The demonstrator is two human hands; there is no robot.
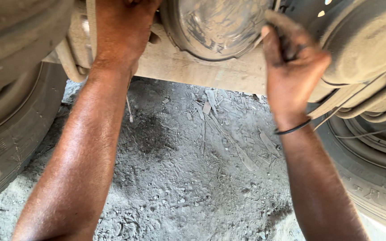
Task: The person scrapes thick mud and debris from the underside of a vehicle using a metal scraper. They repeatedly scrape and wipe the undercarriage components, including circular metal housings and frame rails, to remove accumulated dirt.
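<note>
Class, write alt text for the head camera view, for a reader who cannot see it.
Two bare hands reach up under a vehicle: the left hand presses on the dusty axle beam, and the right hand grips a dark object beside a round metal housing. Tyres flank dusty, debris-strewn ground.

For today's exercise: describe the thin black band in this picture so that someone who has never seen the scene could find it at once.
Start at the dusty beam that runs across the top, under the round metal housing. The right hand reaches up beside that housing, and the band circles the wrist just below it. It is the only thin black ring on an arm; the left hand has a bare wrist.
</note>
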